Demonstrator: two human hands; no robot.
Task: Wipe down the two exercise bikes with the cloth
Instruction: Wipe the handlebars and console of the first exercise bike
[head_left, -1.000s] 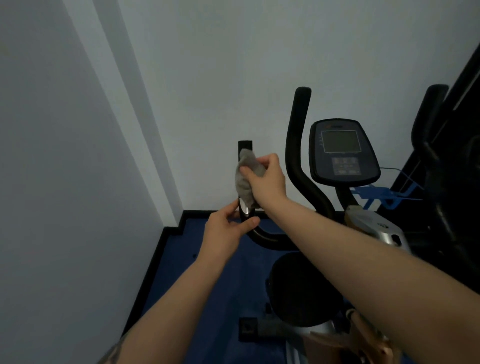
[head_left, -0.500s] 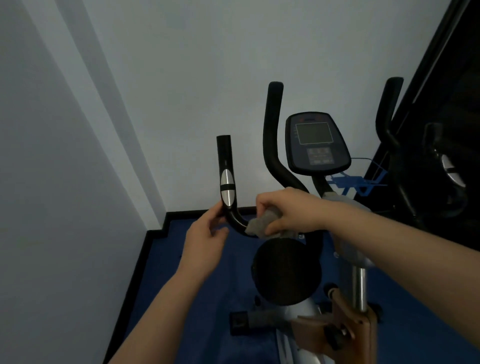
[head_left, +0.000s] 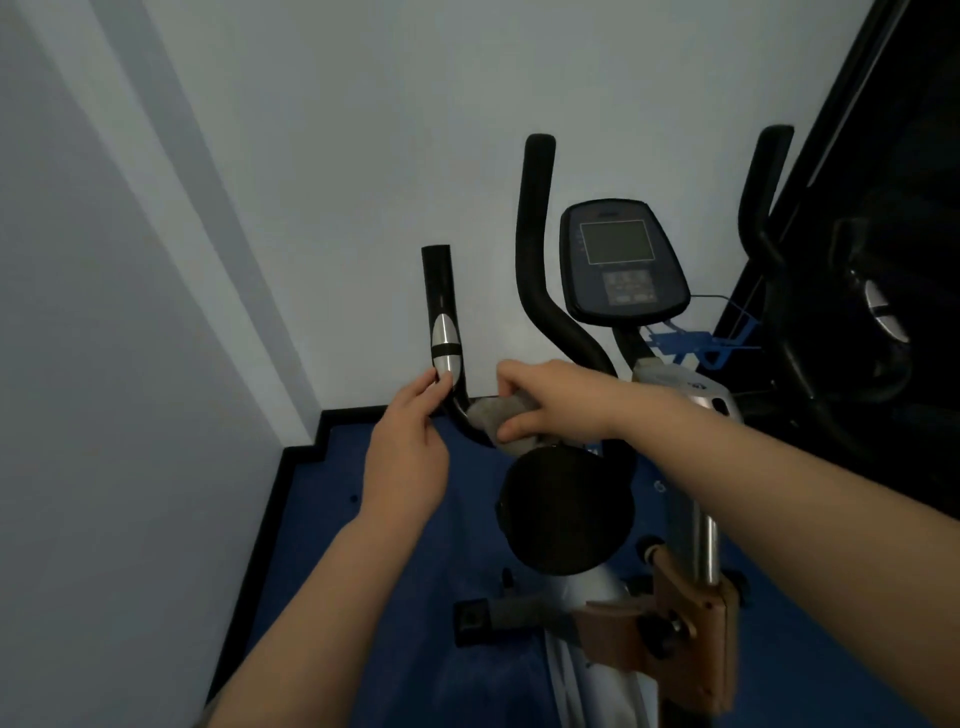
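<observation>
Cloth (head_left: 506, 415), grey, 1 item, head view: bunched in right hand (head_left: 550, 397), pressed on the low bend of the near bike's left handlebar (head_left: 441, 312). Bar's long axis rose upright, far of both hands. Left hand (head_left: 410, 441) pinched the bar beside its silver sensor (head_left: 445, 351), nearer that upright. Blue floor mat (head_left: 374, 545); pale corner walls.

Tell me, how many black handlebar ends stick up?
3: a short black handlebar end with a silver patch on the left, a tall curved black one beside the screen, another black one far right. More may be hidden.
</observation>
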